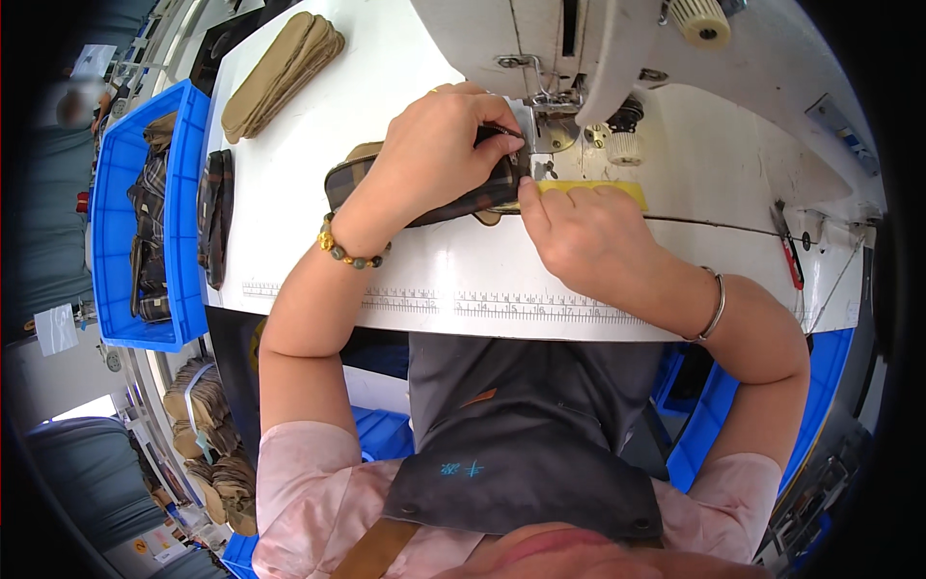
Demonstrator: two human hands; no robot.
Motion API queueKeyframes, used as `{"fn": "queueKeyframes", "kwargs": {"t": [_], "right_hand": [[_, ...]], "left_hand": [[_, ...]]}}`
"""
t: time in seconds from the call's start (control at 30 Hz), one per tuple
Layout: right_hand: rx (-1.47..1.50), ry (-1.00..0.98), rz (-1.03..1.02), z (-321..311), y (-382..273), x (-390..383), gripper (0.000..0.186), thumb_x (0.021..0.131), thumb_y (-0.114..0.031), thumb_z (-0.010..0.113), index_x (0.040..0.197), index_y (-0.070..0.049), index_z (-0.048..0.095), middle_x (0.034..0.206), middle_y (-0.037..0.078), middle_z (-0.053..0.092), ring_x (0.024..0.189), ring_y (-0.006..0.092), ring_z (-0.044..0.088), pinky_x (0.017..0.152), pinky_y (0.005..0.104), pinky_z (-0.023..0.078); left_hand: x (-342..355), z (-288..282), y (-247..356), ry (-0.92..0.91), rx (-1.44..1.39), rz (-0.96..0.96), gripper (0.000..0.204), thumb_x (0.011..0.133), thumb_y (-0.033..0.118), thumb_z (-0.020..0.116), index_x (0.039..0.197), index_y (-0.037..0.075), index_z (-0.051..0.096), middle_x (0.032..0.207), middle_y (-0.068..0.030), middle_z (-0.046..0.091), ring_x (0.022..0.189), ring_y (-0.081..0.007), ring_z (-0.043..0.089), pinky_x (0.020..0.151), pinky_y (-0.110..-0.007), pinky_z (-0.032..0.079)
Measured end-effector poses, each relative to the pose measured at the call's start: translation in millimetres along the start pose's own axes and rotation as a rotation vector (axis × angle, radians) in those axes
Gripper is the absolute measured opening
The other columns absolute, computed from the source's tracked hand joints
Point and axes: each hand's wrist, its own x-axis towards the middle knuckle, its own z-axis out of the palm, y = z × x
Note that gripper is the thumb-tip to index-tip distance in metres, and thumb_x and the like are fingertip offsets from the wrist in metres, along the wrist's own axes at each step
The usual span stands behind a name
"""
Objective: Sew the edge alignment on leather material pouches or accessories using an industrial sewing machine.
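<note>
A dark plaid fabric piece (468,203), long with a rounded end, lies on the white table with its right end by the presser foot (555,100) of a sewing machine (617,48). My left hand (434,150) reaches over it, thumb and fingers pinching its upper edge near the needle. The fingers of my right hand (590,232) are curled, with the index fingertip pressed against the piece's right end. A tan layer (365,151) shows along the piece's far edge. The needle's tip cannot be made out.
A stack of tan oval pieces (280,75) lies far left, with folded plaid pieces (214,220) nearer. More plaid pieces fill a blue crate (183,280) beside the table. Red-handled snips (791,253) rest at right; a yellow strip (617,189) lies by my right hand.
</note>
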Motion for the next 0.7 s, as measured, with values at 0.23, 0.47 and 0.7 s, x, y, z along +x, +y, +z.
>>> {"fn": "queueKeyframes", "kwargs": {"t": [0.23,0.47,0.7], "right_hand": [[-0.002,0.01,-0.022,-1.2,0.9,4.1,0.028,0.077,-0.008,0.069,0.1,0.008,0.072,0.056,0.001,0.053,0.047,0.0128,0.055,0.039,0.0285,0.04],[-0.07,-0.036,0.002,-4.3,8.4,5.2,0.029,0.078,-0.008,0.068,0.103,0.007,0.071,0.057,0.001,0.056,0.048,0.0141,0.059,0.04,0.0291,0.042],[-0.074,-0.07,0.143,1.7,25.9,10.5,0.026,0.078,-0.008,0.064,0.102,0.0,0.068,0.063,0.005,0.062,0.053,0.0183,0.063,0.045,0.0326,0.047]], "left_hand": [[3.9,2.5,-5.2,-0.019,-0.04,-0.068,0.014,0.08,0.02,0.076,0.086,0.008,0.075,0.085,-0.0094,0.071,0.08,-0.0299,0.068,0.071,-0.037,0.054],[13.5,9.1,-6.8,-0.029,0.037,-0.074,0.014,0.082,0.02,0.074,0.09,0.008,0.076,0.082,-0.0103,0.072,0.078,-0.03,0.068,0.069,-0.04,0.053],[41.6,20.0,-31.8,0.115,0.081,0.091,0.017,0.083,0.02,0.073,0.097,0.01,0.075,0.085,-0.0107,0.073,0.081,-0.0317,0.069,0.07,-0.041,0.054]]}}
